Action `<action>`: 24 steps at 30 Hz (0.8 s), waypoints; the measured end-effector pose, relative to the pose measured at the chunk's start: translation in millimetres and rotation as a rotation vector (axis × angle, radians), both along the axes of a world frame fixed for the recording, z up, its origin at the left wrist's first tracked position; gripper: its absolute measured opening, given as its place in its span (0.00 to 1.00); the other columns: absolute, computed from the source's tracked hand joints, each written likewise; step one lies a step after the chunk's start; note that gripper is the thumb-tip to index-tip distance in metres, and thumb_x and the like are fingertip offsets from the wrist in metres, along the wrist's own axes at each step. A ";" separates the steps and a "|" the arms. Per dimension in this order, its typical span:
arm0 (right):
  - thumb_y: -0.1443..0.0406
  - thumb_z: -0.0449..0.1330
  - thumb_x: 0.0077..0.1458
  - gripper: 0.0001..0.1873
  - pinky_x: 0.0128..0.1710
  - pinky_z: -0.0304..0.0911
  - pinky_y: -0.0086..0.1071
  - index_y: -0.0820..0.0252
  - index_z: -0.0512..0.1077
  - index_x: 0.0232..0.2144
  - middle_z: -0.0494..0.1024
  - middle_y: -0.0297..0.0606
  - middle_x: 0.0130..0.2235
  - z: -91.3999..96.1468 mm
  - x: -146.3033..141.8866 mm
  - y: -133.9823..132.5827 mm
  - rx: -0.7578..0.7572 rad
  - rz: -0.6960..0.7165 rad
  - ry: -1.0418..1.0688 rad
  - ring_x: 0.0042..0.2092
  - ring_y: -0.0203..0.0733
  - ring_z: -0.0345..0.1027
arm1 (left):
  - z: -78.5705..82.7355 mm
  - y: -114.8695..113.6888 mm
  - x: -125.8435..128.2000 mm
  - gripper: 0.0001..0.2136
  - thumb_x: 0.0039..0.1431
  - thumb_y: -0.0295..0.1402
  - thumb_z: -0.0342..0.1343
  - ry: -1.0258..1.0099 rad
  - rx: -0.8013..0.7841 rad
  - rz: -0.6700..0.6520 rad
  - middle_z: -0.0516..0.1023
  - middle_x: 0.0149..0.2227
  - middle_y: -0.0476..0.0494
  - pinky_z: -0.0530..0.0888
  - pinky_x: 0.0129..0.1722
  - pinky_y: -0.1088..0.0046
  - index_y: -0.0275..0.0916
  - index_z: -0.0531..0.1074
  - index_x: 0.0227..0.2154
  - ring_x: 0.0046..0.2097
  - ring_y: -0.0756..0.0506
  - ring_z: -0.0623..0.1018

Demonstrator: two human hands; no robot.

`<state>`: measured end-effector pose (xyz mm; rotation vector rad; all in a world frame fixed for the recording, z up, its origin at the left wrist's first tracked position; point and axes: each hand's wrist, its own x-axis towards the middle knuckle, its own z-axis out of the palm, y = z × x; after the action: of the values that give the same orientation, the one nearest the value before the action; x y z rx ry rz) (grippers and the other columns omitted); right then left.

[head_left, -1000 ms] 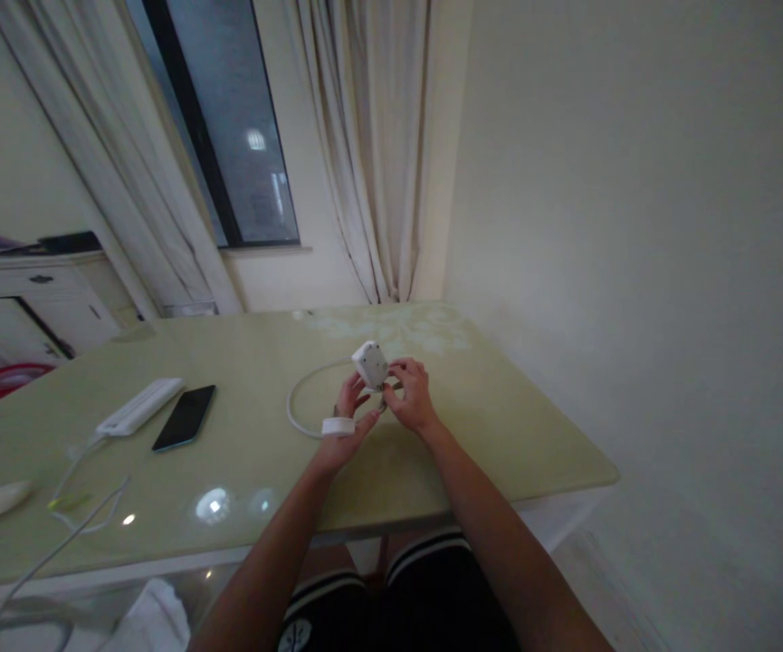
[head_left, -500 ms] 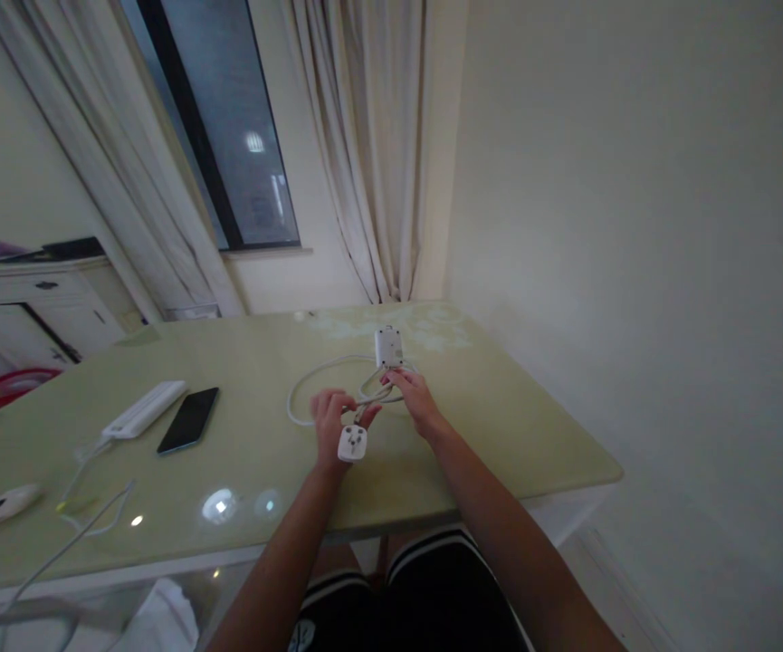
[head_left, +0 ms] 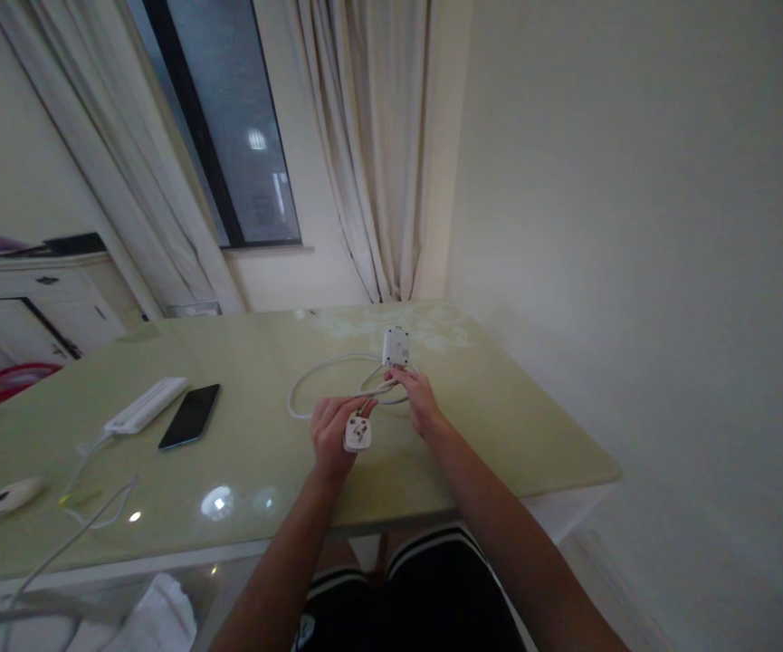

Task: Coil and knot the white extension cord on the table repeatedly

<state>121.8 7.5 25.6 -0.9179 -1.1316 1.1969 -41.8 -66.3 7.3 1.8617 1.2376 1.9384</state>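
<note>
My left hand is closed on the white power cord, close to its white plug, whose face with the pins is toward me. Farther along, my right hand pinches loops of the same cord. Just beyond my right fingers a small white power strip lies on the table. A wide loop of cord rests on the tabletop to the left of the strip. My fingers hide part of the cord between the two hands.
On the left of the pale green table lie a black phone, a longer white power strip with its cable, and a white oval device. A wall stands along the right side; curtains hang behind.
My left hand has closed more around the cord, and the plug has moved slightly up and turned. The small power strip has shifted a little to the right.
</note>
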 end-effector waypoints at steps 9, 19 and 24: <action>0.58 0.69 0.46 0.11 0.37 0.64 0.31 0.59 0.76 0.25 0.79 0.35 0.29 15.1 21.4 22.8 -0.091 -0.186 0.130 0.34 0.39 0.71 | 19.5 -29.4 -6.4 0.06 0.49 0.34 0.72 0.109 0.022 -0.022 0.78 0.28 0.45 0.72 0.38 0.65 0.48 0.82 0.30 0.32 0.43 0.73; 0.61 0.57 0.67 0.16 0.20 0.64 0.18 0.58 0.60 0.28 0.70 0.25 0.22 79.5 138.4 48.0 -0.177 -0.419 0.542 0.18 0.25 0.61 | 34.2 -116.8 -37.5 0.16 0.52 0.43 0.69 -0.575 -0.037 0.099 0.73 0.28 0.50 0.77 0.46 0.64 0.41 0.72 0.21 0.36 0.47 0.74; 0.60 0.50 0.71 0.18 0.11 0.42 0.17 0.58 0.60 0.28 0.57 0.20 0.17 89.2 125.0 42.0 -0.206 -0.271 0.518 0.13 0.23 0.43 | 44.2 -84.6 4.7 0.24 0.56 0.53 0.65 -1.041 -0.327 -0.279 0.62 0.21 0.55 0.77 0.36 0.71 0.39 0.63 0.24 0.26 0.53 0.67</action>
<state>246.8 49.5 114.8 -0.8171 -0.4617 1.2422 -37.0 -150.9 51.5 0.6106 0.7983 1.9254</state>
